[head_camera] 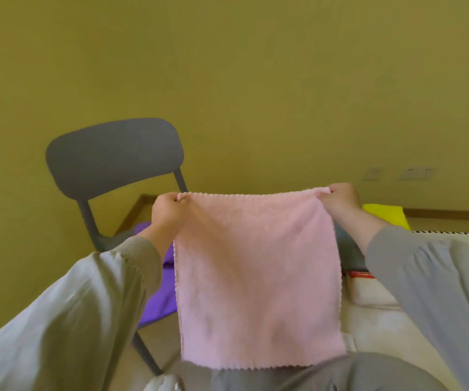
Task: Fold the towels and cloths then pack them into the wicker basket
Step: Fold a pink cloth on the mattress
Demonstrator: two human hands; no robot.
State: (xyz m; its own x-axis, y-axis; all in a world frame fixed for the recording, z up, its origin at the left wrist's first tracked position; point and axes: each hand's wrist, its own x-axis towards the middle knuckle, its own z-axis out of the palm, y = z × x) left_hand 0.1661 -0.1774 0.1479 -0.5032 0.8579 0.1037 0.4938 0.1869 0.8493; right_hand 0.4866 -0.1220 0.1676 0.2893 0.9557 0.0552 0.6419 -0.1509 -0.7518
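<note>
A pink towel hangs flat in the air in front of me, stretched by its top edge. My left hand pinches its upper left corner and my right hand pinches its upper right corner. A purple cloth lies on the seat of the chair behind the towel, partly hidden by it. At the right, a yellow cloth lies beyond my right arm. No wicker basket is in view.
A grey chair stands at the left against the olive wall. A white surface with a red-marked item lies at the right. Grey fabric fills the bottom edge.
</note>
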